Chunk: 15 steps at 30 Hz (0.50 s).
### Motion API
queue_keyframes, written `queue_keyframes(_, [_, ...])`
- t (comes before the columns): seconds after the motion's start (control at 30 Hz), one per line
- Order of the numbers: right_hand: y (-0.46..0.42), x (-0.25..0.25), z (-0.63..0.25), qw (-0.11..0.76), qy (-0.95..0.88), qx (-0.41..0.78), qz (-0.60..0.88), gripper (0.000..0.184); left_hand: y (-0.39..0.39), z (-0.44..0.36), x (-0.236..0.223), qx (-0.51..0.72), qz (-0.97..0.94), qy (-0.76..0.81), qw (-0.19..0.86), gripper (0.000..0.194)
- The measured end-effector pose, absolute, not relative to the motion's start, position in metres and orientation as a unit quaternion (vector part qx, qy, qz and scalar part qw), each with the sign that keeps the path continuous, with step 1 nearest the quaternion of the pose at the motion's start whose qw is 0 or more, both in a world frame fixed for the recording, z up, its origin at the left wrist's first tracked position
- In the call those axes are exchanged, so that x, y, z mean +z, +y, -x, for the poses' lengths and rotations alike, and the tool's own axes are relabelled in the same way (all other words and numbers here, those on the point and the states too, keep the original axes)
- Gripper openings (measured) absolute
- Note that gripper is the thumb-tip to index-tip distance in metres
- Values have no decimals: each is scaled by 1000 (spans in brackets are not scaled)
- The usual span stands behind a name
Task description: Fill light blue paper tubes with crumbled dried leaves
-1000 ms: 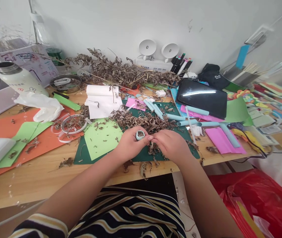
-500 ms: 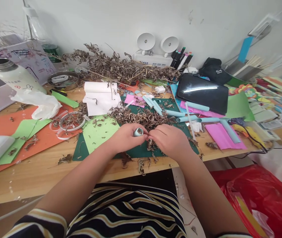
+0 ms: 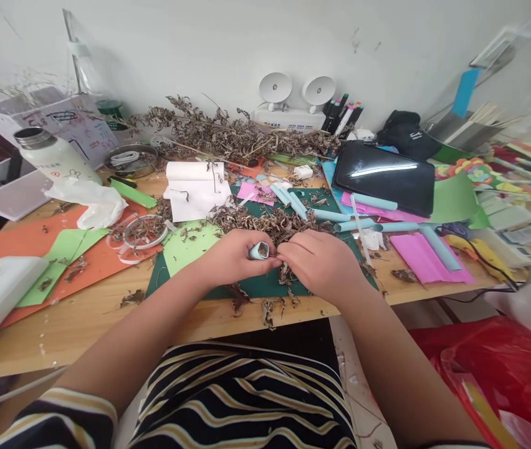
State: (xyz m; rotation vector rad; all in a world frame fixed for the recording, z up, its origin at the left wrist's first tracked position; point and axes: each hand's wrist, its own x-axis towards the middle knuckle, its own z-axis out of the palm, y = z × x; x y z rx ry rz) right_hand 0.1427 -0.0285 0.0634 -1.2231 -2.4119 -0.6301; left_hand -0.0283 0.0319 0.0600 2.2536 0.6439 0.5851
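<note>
My left hand (image 3: 235,259) is closed around a light blue paper tube (image 3: 260,251), whose open end faces up with brown leaf bits inside. Beside it, my right hand (image 3: 316,262) has its fingertips pinched together, meeting the left thumb; they appear to be on dried leaves, though the fingers hide most of it. Just behind both hands lies a heap of crumbled dried leaves (image 3: 256,219) on a green cutting mat (image 3: 160,277). Several rolled light blue paper tubes (image 3: 330,215) lie behind and to the right of my right hand.
At the left are orange paper (image 3: 97,274), a white bottle (image 3: 60,156) and a tape roll (image 3: 146,232). Dried branches (image 3: 228,134) run along the wall. A black tablet (image 3: 382,178) and pink paper (image 3: 427,255) lie at the right. Leaf scraps dot the table's front edge.
The view has shifted slightly. The blue tube leans a little more to the side in my left hand. Both hands stay together in nearly the same place.
</note>
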Motion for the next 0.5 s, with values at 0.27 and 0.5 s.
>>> queue_keyframes(0.27, [-34, 68, -143, 179, -863, -229, 414, 20, 21, 23, 53, 267, -747, 273, 544, 15])
queue_keyframes(0.5, [-36, 66, -140, 191, -854, -225, 429, 24, 10, 18, 58, 346, -721, 269, 538, 10])
